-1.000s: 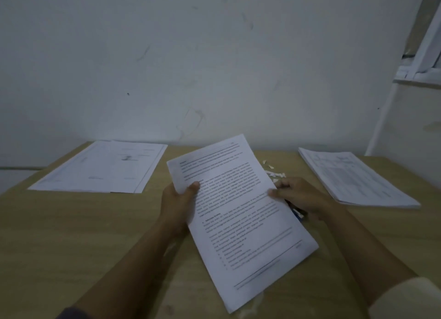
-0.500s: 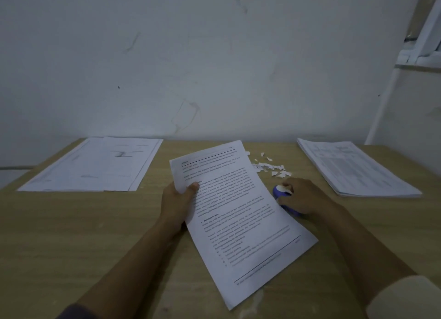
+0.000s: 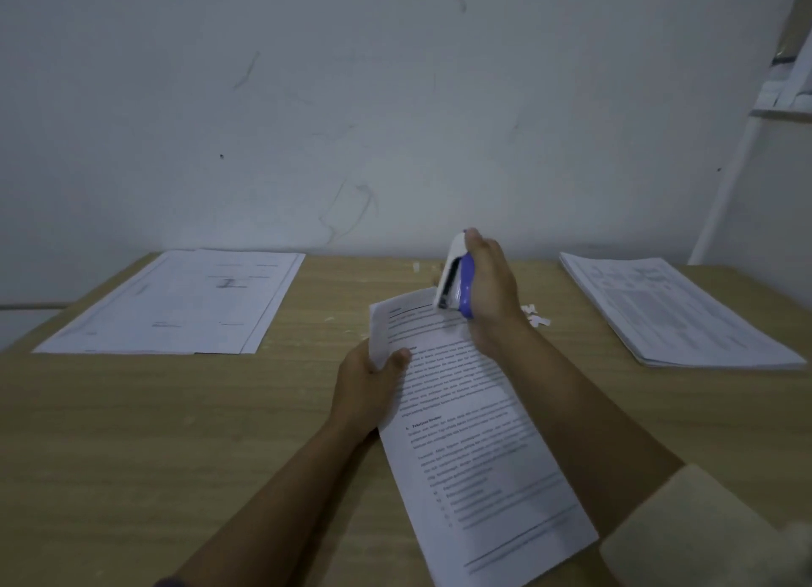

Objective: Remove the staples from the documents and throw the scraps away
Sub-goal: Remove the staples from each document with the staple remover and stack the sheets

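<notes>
Left grip (image 3: 364, 386) pinches the document (image 3: 476, 450); right grip (image 3: 494, 294) curls round the blue-white stapler (image 3: 456, 285).

Two arms showed, one on each side of the document (image 3: 479, 446). The left hand (image 3: 367, 386) and left forearm (image 3: 281, 490) were uncovered down to a narrow rim of dark, purplish sleeve (image 3: 169, 582), well left of the document's lower end. The right hand (image 3: 492, 292) and right forearm (image 3: 584, 410) were uncovered as far as a thick, pale cream sleeve (image 3: 690, 529), ending in a broad, soft cuff just right of the document's lower corner. Its outer edge was blurred.
</notes>
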